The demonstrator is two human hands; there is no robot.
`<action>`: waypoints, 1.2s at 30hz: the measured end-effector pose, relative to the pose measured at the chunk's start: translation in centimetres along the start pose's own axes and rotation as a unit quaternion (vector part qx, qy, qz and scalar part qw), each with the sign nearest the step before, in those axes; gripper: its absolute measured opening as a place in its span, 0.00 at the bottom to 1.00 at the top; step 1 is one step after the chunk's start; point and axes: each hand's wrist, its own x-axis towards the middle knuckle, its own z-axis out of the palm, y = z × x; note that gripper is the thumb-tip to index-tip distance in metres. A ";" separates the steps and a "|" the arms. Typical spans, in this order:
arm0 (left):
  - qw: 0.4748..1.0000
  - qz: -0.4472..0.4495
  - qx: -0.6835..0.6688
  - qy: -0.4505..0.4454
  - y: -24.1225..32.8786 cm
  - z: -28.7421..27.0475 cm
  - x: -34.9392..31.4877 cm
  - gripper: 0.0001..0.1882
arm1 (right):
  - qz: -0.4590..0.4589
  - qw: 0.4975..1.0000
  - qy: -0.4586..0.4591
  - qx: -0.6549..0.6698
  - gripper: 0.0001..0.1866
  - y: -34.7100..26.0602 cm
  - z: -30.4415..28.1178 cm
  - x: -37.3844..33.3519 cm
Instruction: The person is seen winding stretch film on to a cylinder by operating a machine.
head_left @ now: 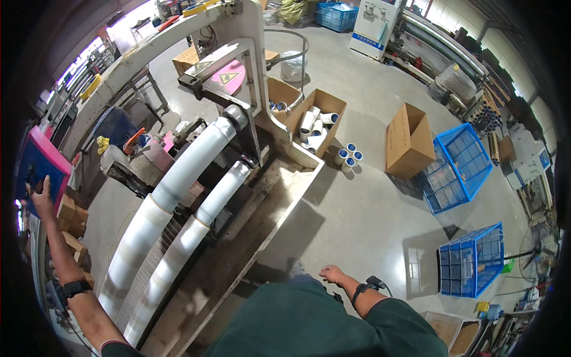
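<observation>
My left hand (41, 199) reaches to the far left, its fingers stretched against a blue control panel (44, 160) in a pink frame. Small details on the panel are too dark to make out. My right hand (332, 273) hangs beside my body, over the floor, fingers loosely bent and apart, with nothing seen in it. Between my arms stands a machine with a thick white wrapped roller (151, 214) and a thinner white wrapped roller (178, 250) alongside. A pale metal trough (256, 238) runs along the machine's near side.
An open carton (324, 101) of white rolls stands past the trough, with several rolls (348, 156) upright on the floor beside it. To the right are a tall open carton (409, 143), a tilted blue crate (458, 169) and another blue crate (471, 262). A fan (535, 250) stands far right.
</observation>
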 end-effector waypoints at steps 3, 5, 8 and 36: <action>0.999 -0.019 0.019 0.023 1.3 0.1 0.1 0.35 | 0.002 1.000 0.008 0.009 0.10 0.7 -0.1 0.0; 0.999 -0.031 -0.013 0.022 2.1 0.2 -0.4 0.37 | 0.000 1.000 0.002 0.002 0.09 1.0 -0.1 0.2; 0.998 -0.058 -0.009 0.032 3.3 0.2 -1.4 0.41 | -0.004 1.000 -0.019 0.010 0.08 1.0 0.0 0.4; 0.988 -0.131 0.048 0.063 10.7 -0.2 -3.5 0.50 | 0.041 0.995 0.001 0.092 0.06 -3.6 -0.4 -1.8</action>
